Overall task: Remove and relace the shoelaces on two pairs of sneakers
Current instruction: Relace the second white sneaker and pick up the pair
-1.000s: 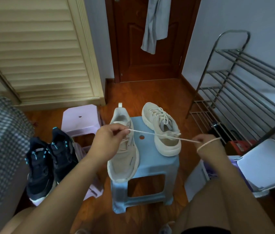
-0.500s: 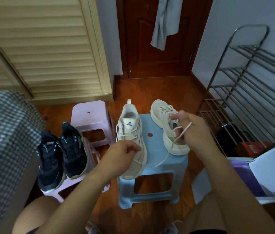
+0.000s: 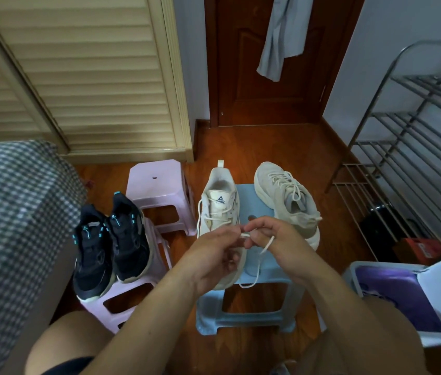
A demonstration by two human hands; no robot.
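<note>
Relacing in progress. Left hand and right hand pinch the cream shoelace above the left cream sneaker on the blue stool; fingers grasping. Next, probably: thread the lace tip through the following eyelet.

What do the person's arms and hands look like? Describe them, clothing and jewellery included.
Both forearms are bare, with no sleeves in view. The left hand and right hand wear no gloves, and no watch, ring or bracelet shows. Dark shorts edge the thighs below.
</note>
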